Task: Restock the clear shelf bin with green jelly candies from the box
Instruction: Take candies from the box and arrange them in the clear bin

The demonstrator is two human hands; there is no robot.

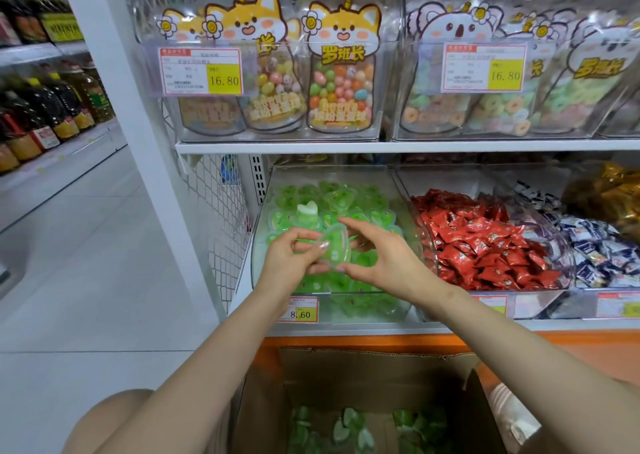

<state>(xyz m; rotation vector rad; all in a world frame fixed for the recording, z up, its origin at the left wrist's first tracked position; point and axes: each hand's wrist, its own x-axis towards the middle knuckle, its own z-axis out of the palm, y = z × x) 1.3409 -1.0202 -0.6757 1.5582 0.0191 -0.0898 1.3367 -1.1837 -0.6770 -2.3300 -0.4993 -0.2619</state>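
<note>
The clear shelf bin (263, 211) on the lower shelf is well filled with green heart-shaped jelly candies (363, 207). Over its open front, both hands meet on one green jelly cup (336, 247). My left hand (289, 257) pinches its left edge with thumb and fingers. My right hand (381, 256) holds its right side, with the index finger over the top and the thumb under it. Below, the open cardboard box (374, 370) holds several more green jellies (353, 429) at its bottom.
Right of the green bin stand bins of red-wrapped candies (485, 242) and blue-white ones (595, 245). The upper shelf carries clear bins of bagged sweets (341, 82) with price tags. A price tag (303, 309) hangs below the green bin. Aisle floor (86, 263) lies to the left.
</note>
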